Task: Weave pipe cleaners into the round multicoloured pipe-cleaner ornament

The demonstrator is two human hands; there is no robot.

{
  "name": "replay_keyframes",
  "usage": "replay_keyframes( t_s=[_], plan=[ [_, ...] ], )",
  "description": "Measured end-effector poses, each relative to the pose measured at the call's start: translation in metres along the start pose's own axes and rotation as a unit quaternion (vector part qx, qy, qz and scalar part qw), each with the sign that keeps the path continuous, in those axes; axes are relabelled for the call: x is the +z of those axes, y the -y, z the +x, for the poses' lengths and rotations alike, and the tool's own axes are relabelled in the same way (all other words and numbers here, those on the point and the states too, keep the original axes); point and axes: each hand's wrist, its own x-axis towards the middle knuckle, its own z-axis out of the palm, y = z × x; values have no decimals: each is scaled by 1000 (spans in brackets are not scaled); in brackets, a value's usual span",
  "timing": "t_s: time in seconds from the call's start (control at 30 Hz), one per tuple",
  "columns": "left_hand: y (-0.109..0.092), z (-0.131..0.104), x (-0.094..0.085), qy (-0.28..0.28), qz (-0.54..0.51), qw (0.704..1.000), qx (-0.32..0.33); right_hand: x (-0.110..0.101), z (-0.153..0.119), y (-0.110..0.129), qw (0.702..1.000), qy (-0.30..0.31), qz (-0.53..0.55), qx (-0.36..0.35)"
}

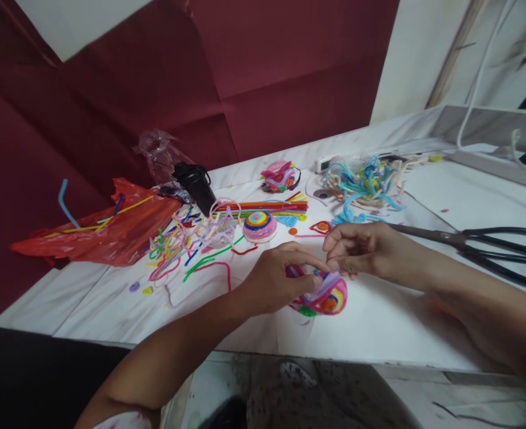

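My left hand grips a multicoloured pipe-cleaner coil piece that lies on the white table, pinning its upper left part. My right hand meets it from the right, fingertips pinching a lilac strand at the top of the same piece. A finished striped dome of coiled pipe cleaners sits just behind my hands. Straight pipe cleaners in several colours lie in a bundle behind that dome.
Large black scissors lie at the right. Loose bent pipe cleaners spread at left beside a red plastic bag. A black bottle, another coiled piece and a blue-cream tangle stand at the back. A white cable hangs at right.
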Motion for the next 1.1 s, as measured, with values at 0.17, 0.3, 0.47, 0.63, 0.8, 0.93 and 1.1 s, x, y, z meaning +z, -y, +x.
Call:
replay_keyframes(
  t_s=[0.17,0.3,0.47,0.63,0.8,0.93,1.1],
  plan=[
    [1,-1,-1,-11,9,1000,-4,-3,-7,5,997,-75,-22,-9],
    [1,-1,-1,-17,16,1000,-7,-17,-38,5,969,-207,-131,-30],
    [2,0,-1,-14,8,1000,1,-44,-97,-18,843,-364,-392,-57],
    [0,-1,-1,-10,32,999,-18,-47,-141,-54,745,-340,-572,-53],
    [-2,0,-1,-14,33,999,-17,-38,-159,-72,727,-322,-606,-16],
    [-3,2,-1,-15,40,999,-25,-58,-158,-60,708,-315,-629,62],
    [-2,2,-1,-17,37,999,-23,-104,-136,-51,757,-290,-576,106]
  ],
)
